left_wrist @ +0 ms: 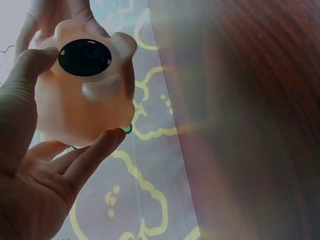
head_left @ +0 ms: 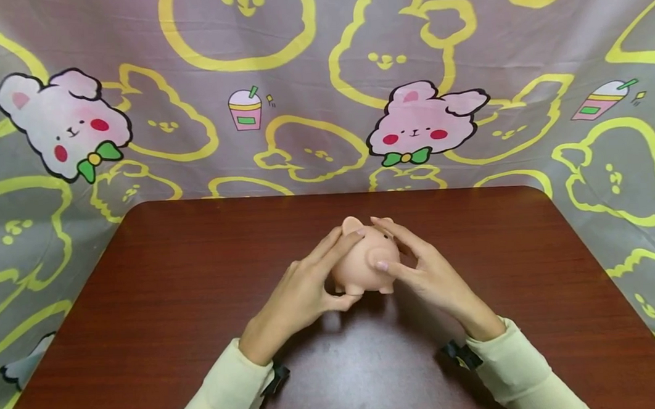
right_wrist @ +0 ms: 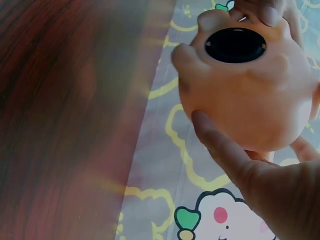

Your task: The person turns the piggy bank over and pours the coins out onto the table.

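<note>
So there's this little peach-pink piggy bank (head_left: 358,264) held up just above the surface, roughly upright, stubby feet pointing down, one rounded ear sticking up and a dark eye on the right side. Both wrist views catch its underside, with a shiny black oval plug (left_wrist: 85,58) set between the feet. Two hands have a grip on it. The left hand (head_left: 306,286) grasps it from the left, fingers over the upper side and thumb tucked underneath, tip right by the plug. The right hand (head_left: 431,273) grasps it from the other side, thumb on the near side and fingers around the right/far side. Past that it's pale cream sleeves (head_left: 220,389) with dark bands (head_left: 462,354) at the wrists. Below is a reddish-brown wood-look surface (head_left: 143,300), kinda glossy, bright glare spot toward the near edge. Behind everything hangs a greyish-pink cloth (head_left: 299,88) with yellow animal outlines, bunny heads in green bows and little drink cups.
</note>
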Motion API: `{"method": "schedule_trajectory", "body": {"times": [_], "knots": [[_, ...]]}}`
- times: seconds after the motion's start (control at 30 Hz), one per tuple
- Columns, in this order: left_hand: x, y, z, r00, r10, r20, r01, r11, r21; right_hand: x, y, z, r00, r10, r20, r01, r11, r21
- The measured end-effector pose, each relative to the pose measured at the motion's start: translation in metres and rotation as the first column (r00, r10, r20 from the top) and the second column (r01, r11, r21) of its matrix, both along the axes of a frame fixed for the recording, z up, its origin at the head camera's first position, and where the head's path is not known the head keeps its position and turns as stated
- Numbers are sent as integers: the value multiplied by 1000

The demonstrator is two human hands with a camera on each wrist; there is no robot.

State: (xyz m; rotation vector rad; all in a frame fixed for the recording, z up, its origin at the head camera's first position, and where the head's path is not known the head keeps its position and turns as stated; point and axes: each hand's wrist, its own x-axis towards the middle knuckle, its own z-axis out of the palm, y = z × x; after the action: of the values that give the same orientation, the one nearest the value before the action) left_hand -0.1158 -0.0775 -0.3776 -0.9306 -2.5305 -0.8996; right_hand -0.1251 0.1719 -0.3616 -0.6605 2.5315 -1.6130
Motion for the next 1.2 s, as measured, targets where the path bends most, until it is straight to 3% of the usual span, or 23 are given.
{"method": "schedule_trajectory", "body": {"times": [0.3, 0.5, 0.73, 0.9, 1.07, 1.2], "knots": [[-1, -3, 4, 989, -16, 145, 2, 995, 96, 6, 0, -4, 996, 83, -43, -89, 983, -163], [0, -3, 6, 972, -47, 229, 8, 986, 167, 10, -2, -5, 994, 87, -63, -95, 986, -136], [0, -1, 9, 944, -127, 305, 21, 944, 329, 8, -2, -8, 979, 109, -175, -128, 987, -101], [1, -2, 11, 948, -114, 298, 16, 950, 311, 8, -2, -7, 966, 128, -226, -150, 985, -81], [4, -5, 10, 971, -68, 227, 24, 981, 191, 9, -1, -5, 978, 133, -163, -154, 980, -123], [5, -5, 10, 986, -71, 153, 54, 992, 114, 9, 0, -5, 988, 108, -112, -127, 977, -174]]}}
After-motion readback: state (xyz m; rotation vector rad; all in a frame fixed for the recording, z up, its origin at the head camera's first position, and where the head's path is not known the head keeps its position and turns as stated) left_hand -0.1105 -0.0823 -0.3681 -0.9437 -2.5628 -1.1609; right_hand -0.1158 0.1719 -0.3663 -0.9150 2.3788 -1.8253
